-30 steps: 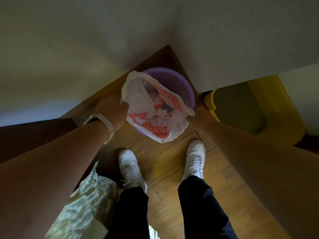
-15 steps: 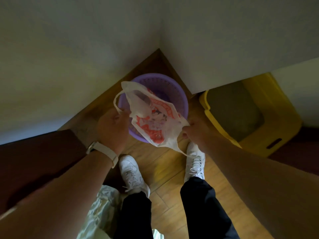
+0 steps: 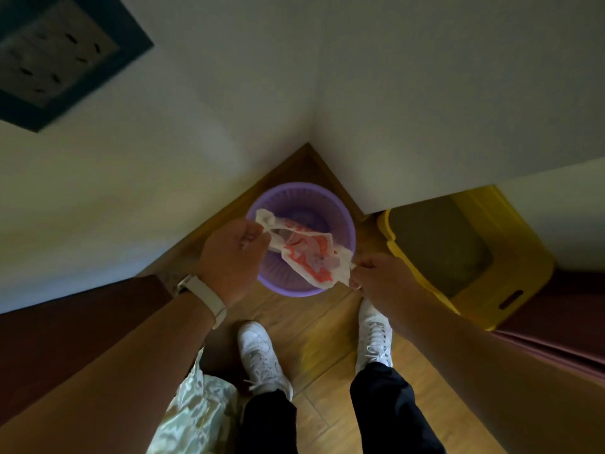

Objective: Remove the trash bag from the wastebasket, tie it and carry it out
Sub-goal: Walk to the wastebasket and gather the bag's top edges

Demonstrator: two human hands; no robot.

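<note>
A white trash bag (image 3: 309, 253) with red print hangs stretched between my two hands, above the round purple wastebasket (image 3: 343, 221) that stands in the wall corner. My left hand (image 3: 230, 253) pinches the bag's left handle, fingers closed on it. My right hand (image 3: 379, 276) grips the bag's right handle at the basket's right rim. The bag is lifted clear of the basket, whose ribbed inside shows below it. The bag's contents are blurred behind the plastic.
White walls meet in the corner just behind the basket. A yellow bin (image 3: 471, 257) stands to the right on the wooden floor (image 3: 320, 339). My white shoes (image 3: 262, 358) are close to the basket. A dark framed picture (image 3: 55, 57) hangs upper left.
Both hands rose with the bag, lifting it out of the basket, and its mouth narrowed as the handles were pulled taut. The view tilted up to show more wall.
</note>
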